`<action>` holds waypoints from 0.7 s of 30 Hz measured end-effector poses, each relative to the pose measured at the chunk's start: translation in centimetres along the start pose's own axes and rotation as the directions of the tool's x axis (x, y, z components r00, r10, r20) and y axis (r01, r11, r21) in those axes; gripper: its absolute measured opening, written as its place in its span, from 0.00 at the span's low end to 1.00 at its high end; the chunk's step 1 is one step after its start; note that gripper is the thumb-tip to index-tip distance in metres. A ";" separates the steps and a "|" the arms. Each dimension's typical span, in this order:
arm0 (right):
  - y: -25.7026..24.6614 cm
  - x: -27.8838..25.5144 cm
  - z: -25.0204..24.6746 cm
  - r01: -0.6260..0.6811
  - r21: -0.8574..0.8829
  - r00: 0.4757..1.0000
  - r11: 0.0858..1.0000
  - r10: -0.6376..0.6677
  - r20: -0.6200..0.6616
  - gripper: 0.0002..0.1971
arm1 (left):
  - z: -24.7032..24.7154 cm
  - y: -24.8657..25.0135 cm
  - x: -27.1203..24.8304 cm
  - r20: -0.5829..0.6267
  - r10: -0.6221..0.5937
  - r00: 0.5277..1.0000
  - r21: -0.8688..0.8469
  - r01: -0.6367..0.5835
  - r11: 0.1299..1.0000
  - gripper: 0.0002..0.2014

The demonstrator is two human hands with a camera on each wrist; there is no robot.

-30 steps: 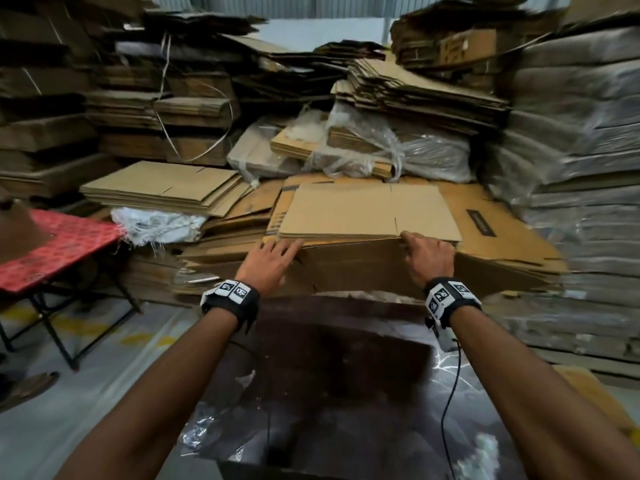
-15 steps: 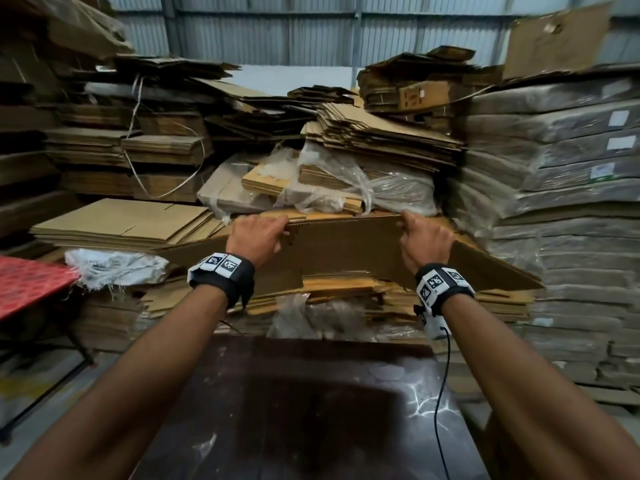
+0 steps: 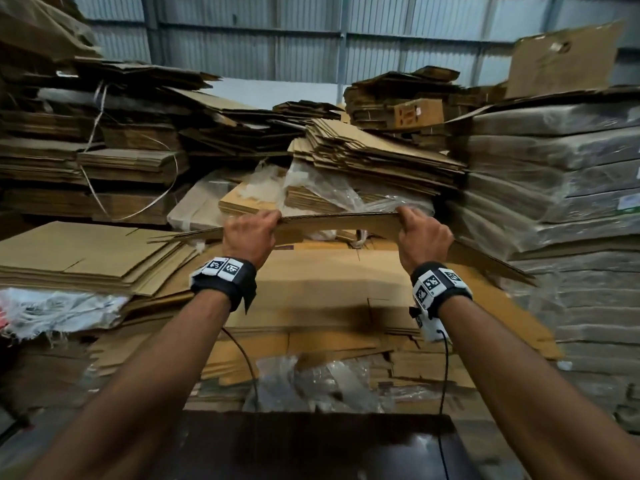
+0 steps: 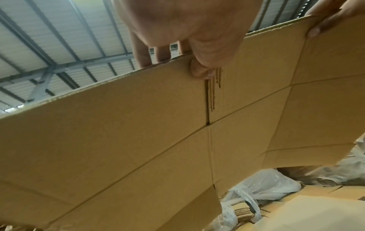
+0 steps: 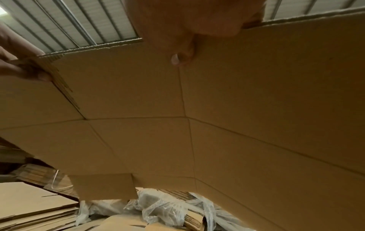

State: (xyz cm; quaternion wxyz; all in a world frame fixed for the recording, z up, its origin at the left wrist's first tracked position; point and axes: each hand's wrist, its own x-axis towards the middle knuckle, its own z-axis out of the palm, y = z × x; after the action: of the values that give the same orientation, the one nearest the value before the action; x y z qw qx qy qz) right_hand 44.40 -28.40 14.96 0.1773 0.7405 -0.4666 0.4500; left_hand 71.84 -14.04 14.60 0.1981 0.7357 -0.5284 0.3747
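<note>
We log both hands on 1 flattened cardboard carton [image 3: 341, 221].

Left hand [image 3: 250, 235]: the fingers are hooked over the carton's near edge. In the left wrist view the thumb presses the face turned toward that camera.

Right hand [image 3: 425, 237]: it has the same grip further along that edge. The fingers go over the top, and the thumb tip lies flat on the lower face in the right wrist view. Neither hand is slack; each clamps the board between thumb and fingers.

Position of the carton: it is held up in the air above the pile of flat cartons [image 3: 329, 292] in front of the person. It is roughly level, bowed upward between the 2 hands, with its outer ends drooping left and right. Score lines and 1 slot between flaps show on its underside.

Surroundings:
- A lower stack of flat cartons [image 3: 69, 251] is at the left.
- Crumpled clear plastic film [image 3: 322, 188] lies behind the carton.
- Wrapped bundles [image 3: 554, 174] are stacked at the right.
- A dark surface [image 3: 311, 448] is nearest the person.
- Each wrist carries a black band [image 3: 223, 282] with printed markers.

We cannot see the carton's far edge in the head view.
</note>
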 end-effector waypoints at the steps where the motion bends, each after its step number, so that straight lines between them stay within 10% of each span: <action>1: -0.1 0.5 1.4 0.001 0.004 1.000 1.000 -0.001 0.012 0.20 | 1.7 -0.3 0.8 -0.008 -0.008 1.000 -0.019 0.008 1.000 0.10; 10: 1.3 2.4 14.4 0.014 0.111 0.999 0.994 -0.009 -0.042 0.16 | 14.7 -0.5 4.5 0.044 -0.015 0.999 -0.077 0.018 0.997 0.17; 13: 3.3 -0.2 20.0 -0.013 0.129 0.991 0.992 -0.004 0.131 0.25 | 19.2 0.8 2.6 0.255 -0.012 0.967 -0.068 0.030 0.997 0.23; 21: 9.3 -11.5 30.4 0.032 -0.028 0.633 0.999 0.002 0.774 0.36 | 33.1 3.7 -7.9 0.693 0.100 0.714 -0.041 -0.100 0.994 0.27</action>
State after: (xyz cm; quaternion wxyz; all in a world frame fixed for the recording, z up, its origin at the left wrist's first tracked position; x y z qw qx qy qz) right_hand 49.84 -47.73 -12.20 -0.0212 0.8621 -0.5002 0.0789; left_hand 78.48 -33.19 -12.97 -0.0344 0.7927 -0.6031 0.0821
